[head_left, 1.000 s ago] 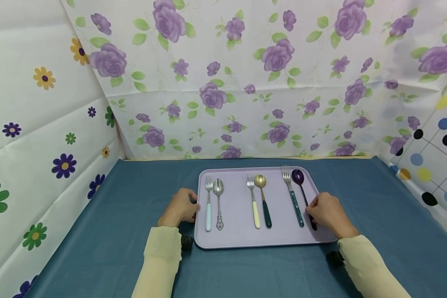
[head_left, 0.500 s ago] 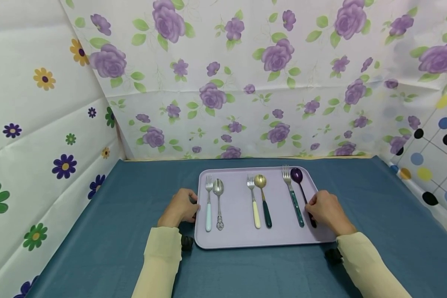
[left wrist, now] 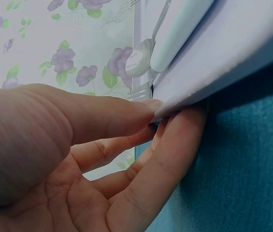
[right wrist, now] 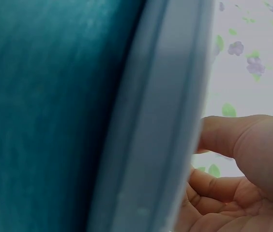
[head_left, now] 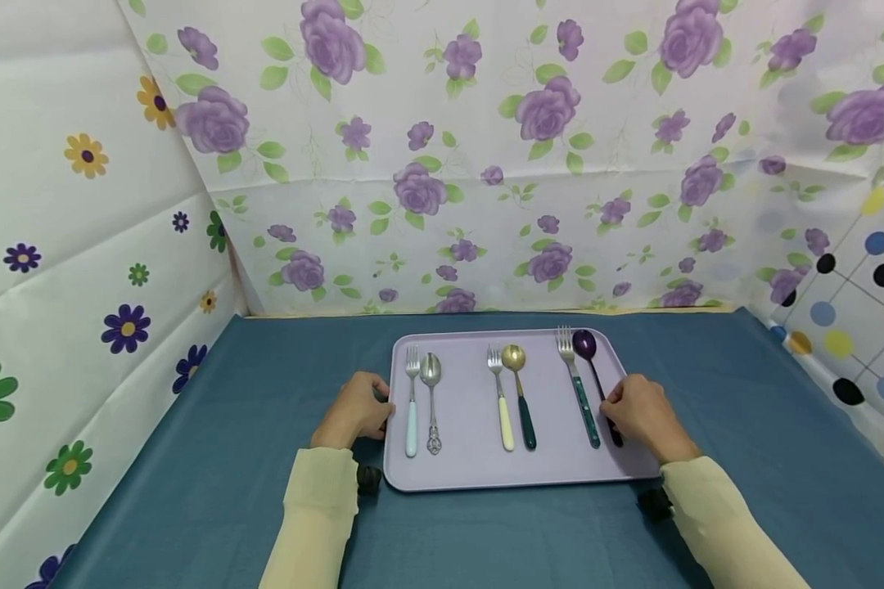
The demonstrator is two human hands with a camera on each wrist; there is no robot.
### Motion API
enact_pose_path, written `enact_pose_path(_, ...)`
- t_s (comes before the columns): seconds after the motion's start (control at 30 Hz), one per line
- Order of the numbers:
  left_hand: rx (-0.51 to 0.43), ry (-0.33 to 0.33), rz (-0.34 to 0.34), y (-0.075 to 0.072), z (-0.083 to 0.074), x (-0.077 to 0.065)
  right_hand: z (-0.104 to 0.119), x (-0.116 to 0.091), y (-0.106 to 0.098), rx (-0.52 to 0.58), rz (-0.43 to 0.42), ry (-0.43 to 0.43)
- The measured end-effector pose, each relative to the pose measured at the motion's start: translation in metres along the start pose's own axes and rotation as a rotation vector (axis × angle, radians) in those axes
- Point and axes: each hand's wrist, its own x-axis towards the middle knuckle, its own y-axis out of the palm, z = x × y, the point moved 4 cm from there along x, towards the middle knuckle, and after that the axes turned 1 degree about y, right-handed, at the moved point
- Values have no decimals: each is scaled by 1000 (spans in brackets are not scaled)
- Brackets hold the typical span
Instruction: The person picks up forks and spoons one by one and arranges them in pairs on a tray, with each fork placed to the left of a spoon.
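A pale lilac tray [head_left: 467,458] lies on the blue cloth, bearing forks and spoons in three pairs. My left hand [head_left: 352,409] pinches the tray's left edge, thumb on top and fingers beneath, as the left wrist view shows at the tray rim [left wrist: 233,67]. Over the tray's right side, my right hand [head_left: 644,415] pinches the handle of a dark purple spoon [head_left: 585,344]. That spoon lies close beside a fork with a green handle [head_left: 584,409]. In the right wrist view, the tray's outer wall [right wrist: 151,121] hides the fingertips of my right hand [right wrist: 252,159].
At the tray's left lie a fork with a light blue handle [head_left: 412,425] and a silver spoon [head_left: 430,372]. Mid-tray are a cream-handled fork [head_left: 505,421] and a gold spoon with a dark green handle [head_left: 526,421]. A floral sheet [head_left: 471,204] hangs behind.
My right hand has shifted slightly left and away from me, and the purple spoon has moved with it, closer to the green-handled fork. My left hand stays at the tray's edge.
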Motion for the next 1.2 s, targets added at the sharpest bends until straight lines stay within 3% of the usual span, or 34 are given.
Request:
enact_pose_path(0.83, 19, 12, 3, 2, 3, -1, -3, -4, 3, 6, 17, 35)
enact_pose_path(1.07, 33, 38, 1, -1, -1, 0, -2, -8, -5, 11, -5, -17)
enact_pose_path(1.2, 101, 61, -6, -4, -5, -2, -2, -9, -12, 0, -44, -78)
